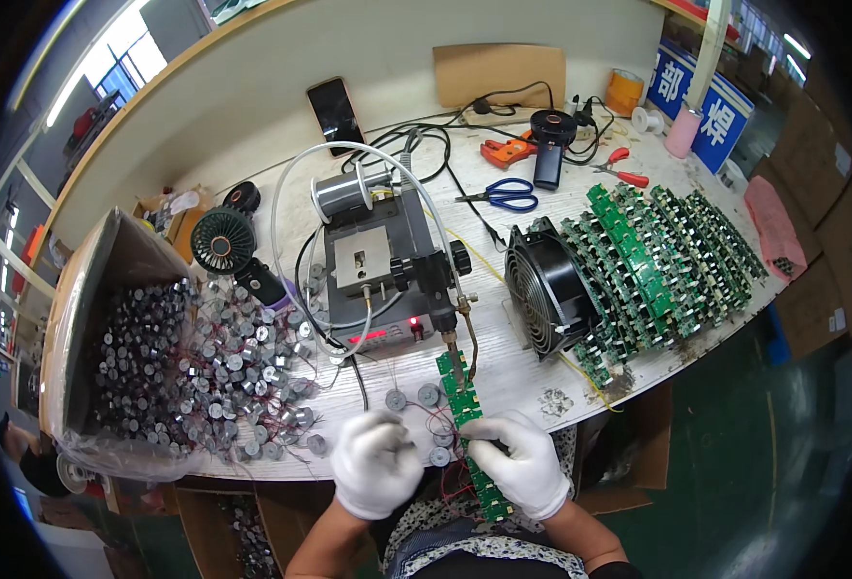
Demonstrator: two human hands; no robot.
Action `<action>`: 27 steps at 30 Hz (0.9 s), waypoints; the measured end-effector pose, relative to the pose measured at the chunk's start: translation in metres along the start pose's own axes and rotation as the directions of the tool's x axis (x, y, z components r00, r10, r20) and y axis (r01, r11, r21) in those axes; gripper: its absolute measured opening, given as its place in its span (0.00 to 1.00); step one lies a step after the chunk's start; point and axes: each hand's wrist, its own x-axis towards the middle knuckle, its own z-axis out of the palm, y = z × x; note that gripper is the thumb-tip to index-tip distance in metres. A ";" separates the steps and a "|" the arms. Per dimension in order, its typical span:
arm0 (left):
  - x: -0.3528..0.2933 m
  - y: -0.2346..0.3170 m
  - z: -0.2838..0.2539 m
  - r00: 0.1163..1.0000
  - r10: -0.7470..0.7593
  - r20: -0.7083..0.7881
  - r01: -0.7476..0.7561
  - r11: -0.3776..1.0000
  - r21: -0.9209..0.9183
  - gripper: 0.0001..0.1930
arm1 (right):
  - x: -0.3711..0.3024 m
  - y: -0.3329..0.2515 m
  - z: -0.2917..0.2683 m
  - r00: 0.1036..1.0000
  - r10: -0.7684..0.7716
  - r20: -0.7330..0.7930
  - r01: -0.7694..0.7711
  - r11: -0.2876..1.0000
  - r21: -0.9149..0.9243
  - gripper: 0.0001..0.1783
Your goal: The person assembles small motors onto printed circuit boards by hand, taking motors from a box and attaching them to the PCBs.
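Note:
Both of my hands wear white gloves. My right hand (524, 465) pinches the edge of a long green circuit board strip (457, 398). That strip runs from under the soldering iron (448, 328) toward my lap. My left hand (378, 466) is closed just left of the board, its fingers curled and thumb tucked in; whatever they hold is hidden. Between the hands and the iron lie a few small round motors (396, 399) with thin red wires, some leading to the board. The iron's tip, beside a bent brass feed tube (474, 328), points down at the board's far end.
The soldering station (373, 241) carries a solder spool (344, 193). At left, an open box (59, 376) spills motors onto the table. To the right stand a black fan (547, 294) and stacked green boards (658, 261). Blue-handled scissors (511, 194) and a phone (334, 114) lie behind.

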 end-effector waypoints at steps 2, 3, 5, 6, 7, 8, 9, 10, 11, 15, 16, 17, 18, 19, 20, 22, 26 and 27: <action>-0.002 0.007 0.004 0.997 0.051 0.052 -0.045 0.994 -0.096 0.17 | 0.001 -0.003 -0.001 0.999 0.005 0.040 -0.005 1.000 -0.004 0.10; -0.003 0.008 0.010 0.994 0.087 0.065 -0.075 0.983 -0.165 0.16 | 0.001 -0.001 -0.002 0.999 0.006 0.041 -0.006 1.000 -0.005 0.10; -0.007 0.008 0.017 0.987 0.147 0.062 -0.130 0.966 -0.221 0.17 | 0.002 0.004 -0.003 0.995 -0.027 0.092 0.025 0.999 0.022 0.12; -0.011 0.004 0.016 0.967 0.183 0.176 -0.136 0.959 -0.246 0.18 | 0.002 0.005 -0.004 0.995 -0.026 0.091 0.025 0.999 0.022 0.12; -0.011 0.006 0.017 0.965 0.214 0.148 -0.174 0.953 -0.248 0.19 | 0.002 0.006 -0.004 0.994 -0.047 0.098 0.045 0.999 0.026 0.13; -0.010 0.008 0.020 0.961 0.247 0.121 -0.211 0.945 -0.251 0.19 | 0.001 0.007 -0.004 0.992 -0.067 0.102 0.065 0.998 0.028 0.14; -0.011 0.005 0.019 0.944 0.271 0.187 -0.215 0.938 -0.272 0.17 | 0.001 0.006 -0.005 0.993 -0.066 0.101 0.064 0.998 0.027 0.14; -0.009 0.005 0.017 0.944 0.271 0.187 -0.215 0.937 -0.274 0.17 | 0.001 0.004 -0.005 0.994 -0.043 0.097 0.039 0.999 0.038 0.13; -0.006 0.005 0.014 0.910 0.336 0.243 -0.259 0.918 -0.300 0.17 | 0.001 0.003 -0.005 0.995 -0.022 0.095 0.017 0.999 0.050 0.12; 0.002 -0.001 0.004 0.829 0.445 0.339 -0.338 0.881 -0.331 0.16 | 0.001 0.001 -0.004 0.994 0.038 0.100 -0.042 0.998 0.044 0.09; 0.004 -0.002 0.001 0.812 0.459 0.362 -0.345 0.876 -0.337 0.16 | 0.000 0.002 -0.002 0.996 0.055 0.075 -0.059 0.997 0.058 0.08; 0.002 -0.005 -0.001 0.822 0.445 0.355 -0.350 0.887 -0.302 0.15 | -0.001 0.003 -0.001 0.996 0.075 0.047 -0.078 0.994 0.071 0.07; 0.000 -0.008 -0.002 0.832 0.432 0.348 -0.355 0.896 -0.266 0.15 | -0.002 0.004 0.000 0.996 0.074 0.046 -0.077 0.995 0.070 0.07; -0.003 -0.014 -0.004 0.833 0.398 0.384 -0.332 0.915 -0.229 0.15 | -0.003 0.004 0.000 0.998 0.065 0.024 -0.067 0.996 0.062 0.07; -0.001 -0.016 -0.006 0.857 0.356 0.373 -0.308 0.933 -0.183 0.15 | -0.003 0.005 0.001 0.998 0.056 0.003 -0.056 0.997 0.053 0.07; 0.006 -0.020 -0.009 0.889 0.246 0.386 -0.240 0.969 -0.064 0.14 | -0.002 0.003 0.001 0.999 0.042 -0.001 -0.042 0.999 0.017 0.07; 0.009 -0.030 -0.009 0.906 0.175 0.386 -0.227 0.969 0.094 0.13 | -0.002 -0.003 0.005 1.000 0.026 0.004 -0.026 0.999 -0.033 0.06; 0.012 -0.031 -0.008 0.916 0.186 0.355 -0.245 0.961 0.130 0.13 | -0.002 -0.003 0.006 1.000 0.026 0.004 -0.026 0.999 -0.033 0.06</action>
